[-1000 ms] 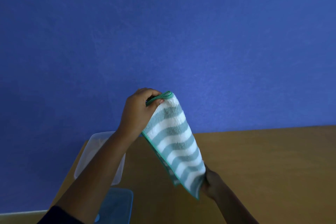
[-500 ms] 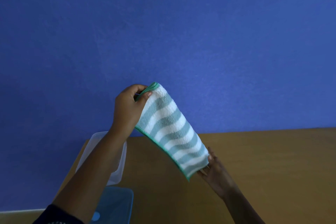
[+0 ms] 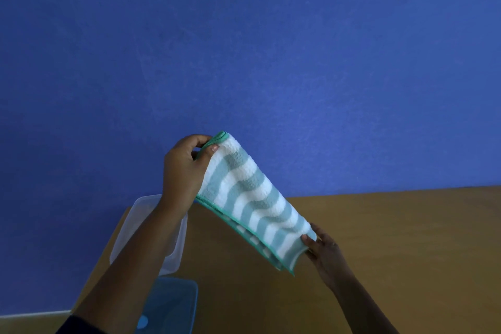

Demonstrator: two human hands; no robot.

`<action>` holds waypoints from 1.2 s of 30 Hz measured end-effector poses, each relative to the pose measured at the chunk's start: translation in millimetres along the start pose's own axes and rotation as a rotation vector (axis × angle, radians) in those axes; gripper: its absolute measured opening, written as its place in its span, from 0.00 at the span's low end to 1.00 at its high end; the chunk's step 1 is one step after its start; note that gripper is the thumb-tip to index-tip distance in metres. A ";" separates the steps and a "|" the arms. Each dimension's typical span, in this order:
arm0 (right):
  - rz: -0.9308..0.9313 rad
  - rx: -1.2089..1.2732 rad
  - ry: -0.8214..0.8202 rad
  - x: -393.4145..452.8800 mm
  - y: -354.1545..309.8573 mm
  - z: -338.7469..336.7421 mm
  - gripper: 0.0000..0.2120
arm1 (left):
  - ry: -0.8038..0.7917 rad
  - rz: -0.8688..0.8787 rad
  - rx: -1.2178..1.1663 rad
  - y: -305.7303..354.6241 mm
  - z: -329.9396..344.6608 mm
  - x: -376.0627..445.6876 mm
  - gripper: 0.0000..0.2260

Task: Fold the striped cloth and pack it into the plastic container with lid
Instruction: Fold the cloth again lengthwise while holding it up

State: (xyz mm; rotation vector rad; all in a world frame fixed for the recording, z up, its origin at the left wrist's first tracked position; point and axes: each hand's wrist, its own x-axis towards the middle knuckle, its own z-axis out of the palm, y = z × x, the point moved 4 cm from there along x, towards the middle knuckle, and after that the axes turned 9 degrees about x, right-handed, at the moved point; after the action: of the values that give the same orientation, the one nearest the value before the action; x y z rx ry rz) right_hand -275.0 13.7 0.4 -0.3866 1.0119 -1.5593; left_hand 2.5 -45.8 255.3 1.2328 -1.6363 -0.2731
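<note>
The striped cloth (image 3: 254, 198), teal and white with a green hem, is folded into a long band and held in the air, slanting down to the right. My left hand (image 3: 184, 171) pinches its upper end between thumb and fingers. At the lower end my right hand (image 3: 324, 251) holds the cloth, thumb on top and fingers underneath. Behind my left forearm the clear plastic container (image 3: 141, 214) stands on the table's left edge, partly hidden. Its blue lid (image 3: 176, 304) lies just in front of it.
A wooden table (image 3: 379, 252) stretches right and forward under the cloth. A blue wall (image 3: 244, 49) fills the view behind it. The table's left edge runs diagonally past the container, with a pale floor strip (image 3: 32, 316) below.
The cloth has tilted from near-vertical to a flatter slant. My right hand slid right along its lower end, and my left hand lifted the upper end slightly.
</note>
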 end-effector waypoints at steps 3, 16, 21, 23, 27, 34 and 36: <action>0.056 0.063 0.018 -0.9 7.0 -1.0 0.26 | 0.008 -0.003 -0.020 3.0 4.6 -5.2 0.02; -0.465 -0.812 -0.204 -47.8 9.2 83.9 0.30 | -0.017 -0.197 -0.062 11.1 34.7 -15.4 0.03; -0.398 -0.721 -0.558 -75.1 14.7 139.9 0.40 | -0.039 -0.353 -0.154 9.2 42.7 -14.9 0.10; -0.381 -0.742 -0.470 -76.3 16.3 149.5 0.36 | -0.074 -0.423 -0.253 8.5 45.8 -15.2 0.13; -0.330 -0.737 -0.252 -69.6 15.6 151.6 0.13 | -0.113 -0.543 -0.442 8.3 49.2 -13.7 0.13; -0.306 -0.553 -0.240 -65.5 0.9 150.4 0.08 | -0.348 -0.516 -0.737 17.5 56.7 -18.4 0.11; -0.296 -0.477 -0.229 -64.1 -4.7 149.7 0.10 | -0.362 -0.527 -0.699 8.4 57.1 -24.0 0.09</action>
State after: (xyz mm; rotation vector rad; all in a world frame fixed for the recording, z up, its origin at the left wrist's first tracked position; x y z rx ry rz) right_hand -152.2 14.7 107.5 -1.0625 1.1787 -1.4749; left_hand -50.0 -43.7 221.3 1.0646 -1.2828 -1.3398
